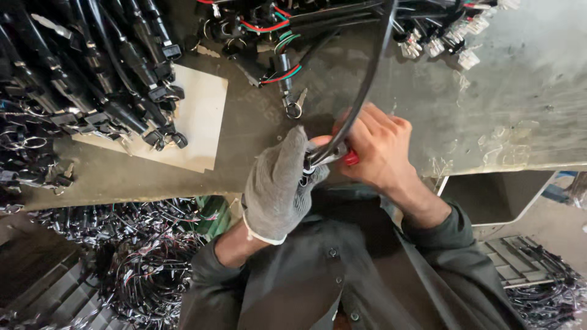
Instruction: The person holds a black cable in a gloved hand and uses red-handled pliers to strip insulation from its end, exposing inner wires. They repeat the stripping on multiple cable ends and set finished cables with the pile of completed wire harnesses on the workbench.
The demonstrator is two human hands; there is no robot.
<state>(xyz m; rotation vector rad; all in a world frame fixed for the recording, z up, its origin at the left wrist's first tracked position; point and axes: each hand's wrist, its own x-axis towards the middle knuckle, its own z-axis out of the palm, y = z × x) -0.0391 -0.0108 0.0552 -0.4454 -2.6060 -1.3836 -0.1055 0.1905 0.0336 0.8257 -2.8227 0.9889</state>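
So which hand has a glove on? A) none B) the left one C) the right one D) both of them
B: the left hand wears a grey knitted glove, while the right hand is bare, gripping a red-handled tool at the black cable.

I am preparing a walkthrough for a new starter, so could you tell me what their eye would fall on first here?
At centre, the left hand in a grey knitted glove and the bare right hand meet on a thick black cable, with a red-handled metal tool between them. Upper left, rows of black plug connectors cover the grey workbench; tangled wire bundles lie lower left.
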